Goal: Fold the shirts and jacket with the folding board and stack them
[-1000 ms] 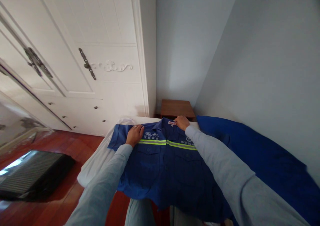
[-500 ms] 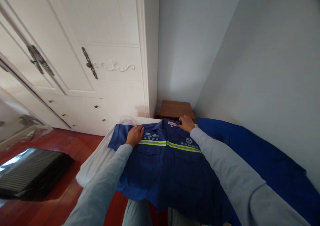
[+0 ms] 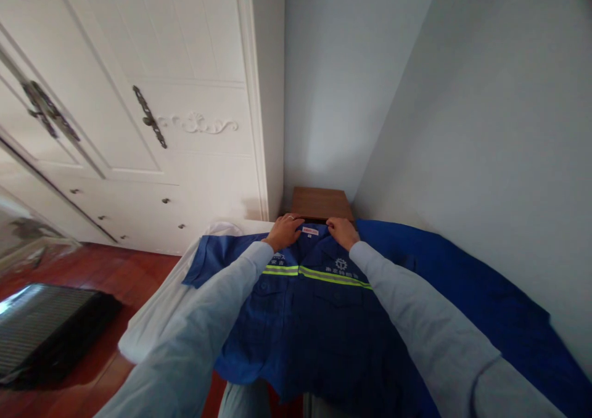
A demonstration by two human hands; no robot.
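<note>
A blue work shirt (image 3: 305, 319) with a yellow-green reflective stripe and white printing lies spread out in front of me, its front facing up. At the left side of its collar, my left hand (image 3: 285, 232) is closed with the fingertips on the fabric. My right hand (image 3: 342, 232) pinches the collar's other side. Between the two hands shows a white and red neck label (image 3: 310, 230). One short sleeve (image 3: 206, 256) reaches out to the left; the shirt's lower right part is partly hidden behind my right forearm.
A brown wooden cabinet (image 3: 321, 203) stands just beyond the collar, in the corner. White wardrobe doors (image 3: 198, 54) rise at the left. More blue cloth (image 3: 444, 270) lies along the grey wall. White fabric (image 3: 152, 313) hangs at the left edge; a black wrapped package (image 3: 55, 331) is on the red floor.
My left hand has moved right, from the shirt's left shoulder to the collar. My right hand stays at the collar. The view has shifted slightly.
</note>
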